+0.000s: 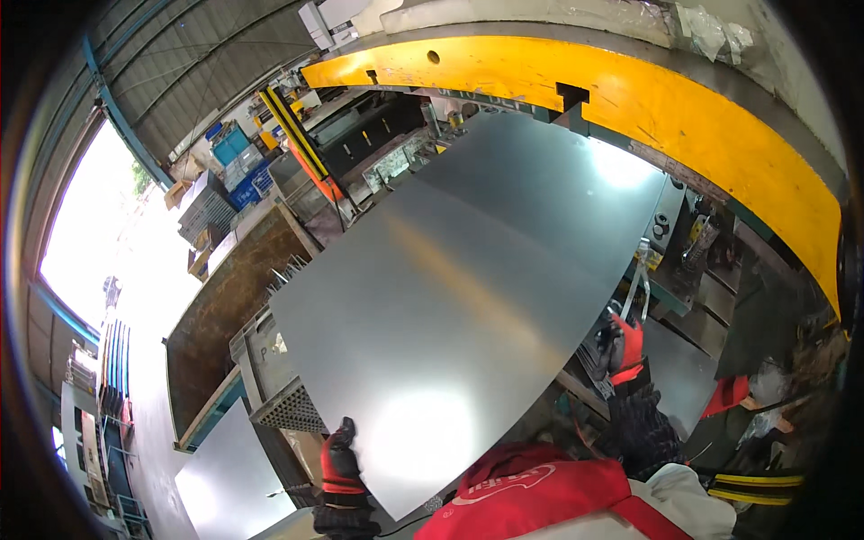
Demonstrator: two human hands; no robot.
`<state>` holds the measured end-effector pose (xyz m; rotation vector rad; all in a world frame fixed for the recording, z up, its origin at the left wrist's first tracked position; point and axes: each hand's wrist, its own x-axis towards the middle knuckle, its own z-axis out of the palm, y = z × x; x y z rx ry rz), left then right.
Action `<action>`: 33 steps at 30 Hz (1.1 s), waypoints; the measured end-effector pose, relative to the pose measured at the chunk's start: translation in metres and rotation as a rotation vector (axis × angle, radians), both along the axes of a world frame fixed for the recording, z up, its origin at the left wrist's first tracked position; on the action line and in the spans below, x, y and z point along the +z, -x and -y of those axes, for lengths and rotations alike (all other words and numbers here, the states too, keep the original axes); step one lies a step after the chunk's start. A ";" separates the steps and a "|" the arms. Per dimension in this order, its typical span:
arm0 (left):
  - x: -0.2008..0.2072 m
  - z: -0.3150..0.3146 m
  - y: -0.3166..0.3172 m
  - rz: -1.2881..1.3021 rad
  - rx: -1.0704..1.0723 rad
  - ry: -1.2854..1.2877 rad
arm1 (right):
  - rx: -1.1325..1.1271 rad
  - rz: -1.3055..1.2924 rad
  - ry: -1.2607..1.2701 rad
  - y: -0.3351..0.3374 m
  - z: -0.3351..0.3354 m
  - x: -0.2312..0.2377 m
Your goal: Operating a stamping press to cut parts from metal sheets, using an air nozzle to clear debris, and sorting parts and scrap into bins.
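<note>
A large grey metal sheet [432,297] stretches from in front of my body to beneath the yellow machine beam. My left hand [341,461], in a red and black glove, grips the sheet's near left edge, with its fingers partly hidden. At the right edge, my right hand [623,348] in a matching glove has its dark fingers curled against the sheet. Just beyond that hand, a bent metal bracket [639,283] stands beside the sheet.
The yellow beam [684,117] arches across the far side. A black and yellow striped post [295,135] rises at the far left. Below the sheet's left side are a perforated metal tray [290,409] and another bright sheet [236,477]. A rusty bin [225,310] stands left.
</note>
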<state>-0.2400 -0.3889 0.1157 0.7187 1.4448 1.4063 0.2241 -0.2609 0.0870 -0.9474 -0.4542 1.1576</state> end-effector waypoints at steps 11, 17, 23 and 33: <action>0.018 -0.021 -0.028 0.204 0.146 0.207 | -0.178 -0.043 0.006 0.040 -0.011 -0.022; 0.009 -0.023 -0.026 0.391 0.020 -0.028 | -0.126 0.085 0.014 0.047 0.007 -0.004; -0.001 -0.024 -0.019 0.344 -0.150 -0.169 | -0.297 0.071 0.106 0.065 0.090 -0.035; 0.008 -0.016 -0.014 0.421 -0.045 0.142 | -0.153 0.244 0.453 0.104 0.185 -0.058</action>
